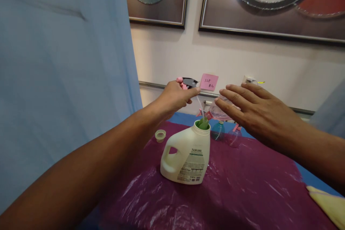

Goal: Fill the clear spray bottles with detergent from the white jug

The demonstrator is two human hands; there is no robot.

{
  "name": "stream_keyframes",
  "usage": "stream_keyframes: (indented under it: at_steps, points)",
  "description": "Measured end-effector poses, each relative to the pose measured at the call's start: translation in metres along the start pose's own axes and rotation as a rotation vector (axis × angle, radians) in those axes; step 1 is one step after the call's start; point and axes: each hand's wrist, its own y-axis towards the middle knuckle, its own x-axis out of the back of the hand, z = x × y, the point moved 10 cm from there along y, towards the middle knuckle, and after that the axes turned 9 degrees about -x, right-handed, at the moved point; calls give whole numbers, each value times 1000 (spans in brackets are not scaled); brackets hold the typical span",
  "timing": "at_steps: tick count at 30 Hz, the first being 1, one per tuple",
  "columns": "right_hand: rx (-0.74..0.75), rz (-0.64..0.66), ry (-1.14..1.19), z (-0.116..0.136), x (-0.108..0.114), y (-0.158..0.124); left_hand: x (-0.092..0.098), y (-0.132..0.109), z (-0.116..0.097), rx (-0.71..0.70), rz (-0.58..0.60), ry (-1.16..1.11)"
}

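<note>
My left hand [175,95] is closed around a black and pink spray head [189,82]. Its thin dip tube [201,106] hangs down towards the mouth of a white jug [185,154]. The jug stands upright, with a green spout insert in its neck. Fairly straight fingers of my right hand [248,109] lie along the near side of a clear pinkish bottle [222,106]. That bottle is tilted off the table, its neck pointing left near the jug's mouth; my right thumb is hidden.
A pale cap [160,135] lies left of the jug on the purple plastic sheet [242,187]. Behind are a teal spray bottle [217,131] and a clear spray bottle [235,137]. A yellow cloth [325,205] lies at right; a blue curtain [67,61] hangs at left.
</note>
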Motion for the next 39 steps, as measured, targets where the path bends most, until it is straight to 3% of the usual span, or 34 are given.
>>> stream_keyframes:
  at_steps: [25, 33, 39]
  points:
    - [97, -13, 437, -5, 14, 29, 7, -7, 4, 22, -39, -23]
    - [157, 15, 162, 5, 9, 20, 7, -9, 4, -3, -20, -6]
    - [67, -9, 88, 0, -1, 2, 10, -13, 5, 4, -35, -16]
